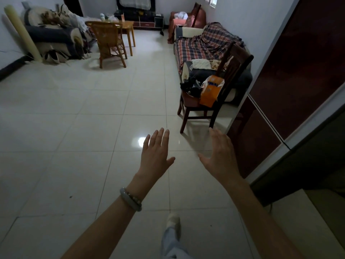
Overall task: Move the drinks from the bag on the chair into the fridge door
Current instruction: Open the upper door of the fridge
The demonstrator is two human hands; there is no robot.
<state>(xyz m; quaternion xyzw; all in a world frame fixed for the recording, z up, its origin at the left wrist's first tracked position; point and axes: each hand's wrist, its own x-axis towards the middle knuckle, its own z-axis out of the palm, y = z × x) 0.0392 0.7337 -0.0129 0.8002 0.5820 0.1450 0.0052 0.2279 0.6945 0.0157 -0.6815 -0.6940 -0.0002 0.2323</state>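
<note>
A dark wooden chair (pixel 188 101) stands ahead on the right, beside the fridge. On its seat lies a black bag (pixel 192 86) next to an orange carton (pixel 210 92) in a clear plastic bag. The dark red fridge (pixel 298 68) fills the right side, its doors closed. My left hand (pixel 155 156) and my right hand (pixel 221 156) are stretched out over the floor, palms down, fingers spread, holding nothing. Both are well short of the chair. No drinks can be made out in the bag from here.
A sofa with a plaid cover (pixel 207 45) stands behind the chair. A wicker chair (pixel 110 42) and wooden table (pixel 128 27) are at the back left, with piled bedding (pixel 52 32) along the left wall. White tiled floor (pixel 84 118) lies between. My foot (pixel 173 223) steps forward.
</note>
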